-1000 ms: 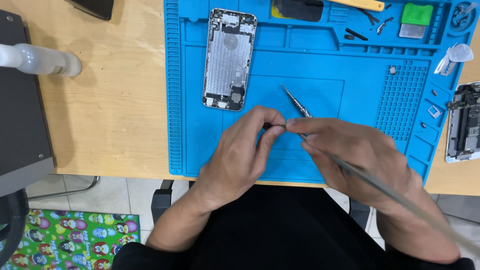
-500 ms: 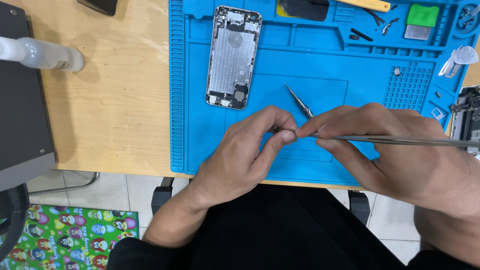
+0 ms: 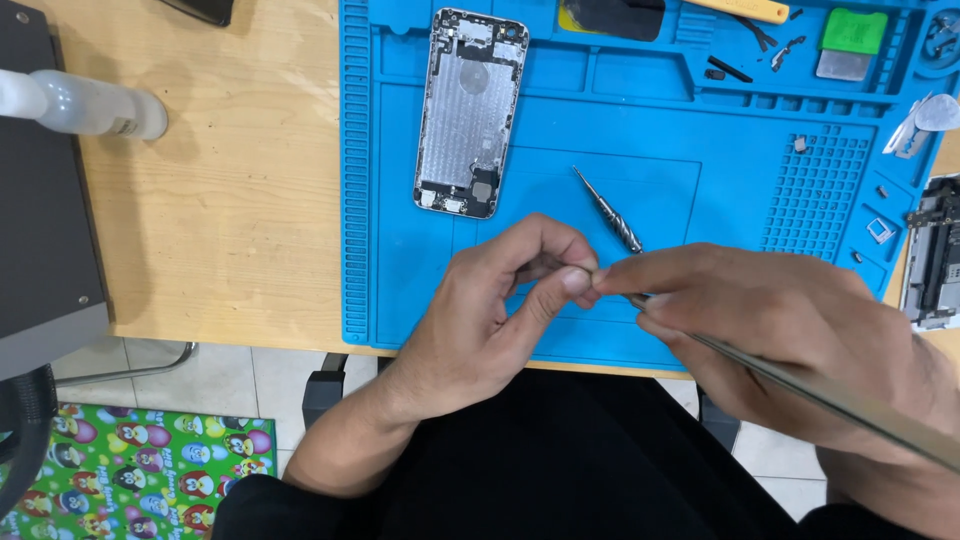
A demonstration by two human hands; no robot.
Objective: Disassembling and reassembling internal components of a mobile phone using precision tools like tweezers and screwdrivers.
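Item: blue work mat (image 3: 420, 290), ribbed left edge, shallow trays along its top, lying on a pale wood table (image 3: 230, 210).

Left hand (image 3: 500, 310): over the mat's near edge, thumb and forefinger pinched narrow around something too small to make out.

Right hand (image 3: 790, 320): meets the left fingertip to fingertip, fingers closed on a long grey metal tool (image 3: 850, 405) whose shaft runs off toward the lower right corner.

Screwdriver (image 3: 607, 210): slim, silver, knurled; lies slantwise on the mat just beyond the hands, its lower end hidden behind the right hand.

Phone housing (image 3: 470, 112): opened, silver-grey inside, rectangular, upright on the mat's upper left, well apart from the hands.

Top trays: green rectangular pad (image 3: 853, 30) with a grey square piece below it; black flat piece (image 3: 615, 18); small dark screws and clips between.

Right edge: second opened phone part (image 3: 935, 265), partly out of view; clear triangular picks (image 3: 925, 118).

Off the mat: clear plastic bottle (image 3: 85, 102) lying on its side at upper left; dark grey slab (image 3: 40, 240) at the table's left edge; patterned green floor mat (image 3: 130, 475) below.
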